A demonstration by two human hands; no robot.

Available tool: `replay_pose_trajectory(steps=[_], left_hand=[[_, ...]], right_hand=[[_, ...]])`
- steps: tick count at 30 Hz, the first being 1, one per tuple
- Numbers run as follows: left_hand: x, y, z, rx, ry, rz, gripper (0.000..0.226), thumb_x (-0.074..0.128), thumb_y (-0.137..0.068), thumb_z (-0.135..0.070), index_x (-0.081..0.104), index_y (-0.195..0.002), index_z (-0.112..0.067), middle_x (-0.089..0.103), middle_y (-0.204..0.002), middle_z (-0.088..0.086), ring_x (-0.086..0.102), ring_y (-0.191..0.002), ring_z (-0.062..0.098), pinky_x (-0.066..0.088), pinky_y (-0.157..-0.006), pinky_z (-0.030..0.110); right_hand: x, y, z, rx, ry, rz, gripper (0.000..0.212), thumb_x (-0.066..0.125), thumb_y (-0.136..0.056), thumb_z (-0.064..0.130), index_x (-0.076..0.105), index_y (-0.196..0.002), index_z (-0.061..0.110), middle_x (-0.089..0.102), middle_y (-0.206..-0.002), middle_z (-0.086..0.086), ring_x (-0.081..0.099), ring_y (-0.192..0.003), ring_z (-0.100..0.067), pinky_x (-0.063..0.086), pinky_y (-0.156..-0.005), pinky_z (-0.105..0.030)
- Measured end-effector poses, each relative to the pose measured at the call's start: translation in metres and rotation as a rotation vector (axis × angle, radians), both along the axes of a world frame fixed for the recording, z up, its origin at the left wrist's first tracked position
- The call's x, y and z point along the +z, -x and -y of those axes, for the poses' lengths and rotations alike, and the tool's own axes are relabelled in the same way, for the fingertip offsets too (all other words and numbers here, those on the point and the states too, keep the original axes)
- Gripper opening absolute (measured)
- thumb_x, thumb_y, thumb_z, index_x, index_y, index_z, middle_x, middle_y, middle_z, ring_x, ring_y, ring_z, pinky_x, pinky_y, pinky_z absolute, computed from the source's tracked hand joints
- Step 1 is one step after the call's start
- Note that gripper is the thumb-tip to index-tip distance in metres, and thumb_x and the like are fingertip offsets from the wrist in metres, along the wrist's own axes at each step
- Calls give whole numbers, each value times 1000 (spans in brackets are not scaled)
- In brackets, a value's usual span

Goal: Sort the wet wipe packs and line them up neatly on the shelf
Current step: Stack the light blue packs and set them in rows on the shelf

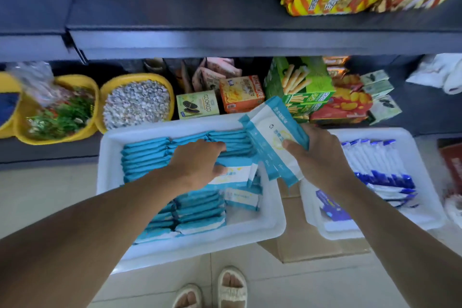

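A white tray [190, 240] in front of me holds several teal-and-white wet wipe packs; rows of them [147, 155] stand on edge along its far and near sides. My left hand [200, 160] reaches into the tray, fingers curled over the standing packs and thumb on a flat-lying pack [235, 174]. My right hand [317, 155] grips a small stack of teal wipe packs [272, 137] above the tray's right edge. A second white tray [422, 217] at the right holds blue-and-white packs [382, 170].
Behind the trays, the low dark shelf [422, 107] carries yellow bins [137, 102] of loose goods and snack boxes [241, 94]. An upper shelf [225, 40] with yellow snack bags hangs overhead. A cardboard box [312, 247] lies under the trays. My sandalled feet [215, 290] stand on tiled floor.
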State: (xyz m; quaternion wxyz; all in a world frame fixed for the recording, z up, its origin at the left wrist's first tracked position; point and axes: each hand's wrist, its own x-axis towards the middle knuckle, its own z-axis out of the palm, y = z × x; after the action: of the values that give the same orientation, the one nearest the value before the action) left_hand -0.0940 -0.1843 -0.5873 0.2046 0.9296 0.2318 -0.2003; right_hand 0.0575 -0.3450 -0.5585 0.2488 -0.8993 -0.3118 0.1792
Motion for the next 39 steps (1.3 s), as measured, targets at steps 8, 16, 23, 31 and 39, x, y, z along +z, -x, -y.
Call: replay_pose_trajectory(steps=[8,16,23,31,39], left_hand=[[180,49,-49,70,-115,120,38,53,-93,-45,52,-123,-23,63,-107,3,59,-96,25,50,-79,38],[371,90,-89,91,-282,378,26,56,-90,-42,56,-109,-25,62,-108,-1,57,-107,23,46,-79,34],[501,105,-114,103,-406,496,23,59,-88,-41,57,-101,-22,61,-94,-2,55,-91,20,38,-66,29],[585,89,-156,146,-490,558,11,60,-88,-37,52,-92,-31,49,-78,-11,47,-81,16,40,-70,29],[625,55,-211,238,-503,602,11,63,-86,-36,52,-83,-37,56,-81,-12,55,-82,16,49,-79,36]], right_hand=[[181,26,-30,162,-109,182,18,58,-91,24,52,-94,8,54,-71,-2,54,-62,-20,31,-48,-25],[361,57,-59,184,-261,327,19,59,-92,24,58,-103,8,59,-81,-4,54,-71,-21,34,-59,-32],[474,64,-85,169,-355,459,15,62,-88,23,61,-98,12,63,-84,-3,57,-76,-23,40,-66,-35],[545,18,-136,188,-389,569,20,59,-91,30,60,-106,17,65,-97,1,54,-72,-12,37,-58,-26],[584,-52,-227,267,-322,635,19,59,-89,29,58,-104,17,67,-103,-5,61,-89,-27,47,-71,-36]])
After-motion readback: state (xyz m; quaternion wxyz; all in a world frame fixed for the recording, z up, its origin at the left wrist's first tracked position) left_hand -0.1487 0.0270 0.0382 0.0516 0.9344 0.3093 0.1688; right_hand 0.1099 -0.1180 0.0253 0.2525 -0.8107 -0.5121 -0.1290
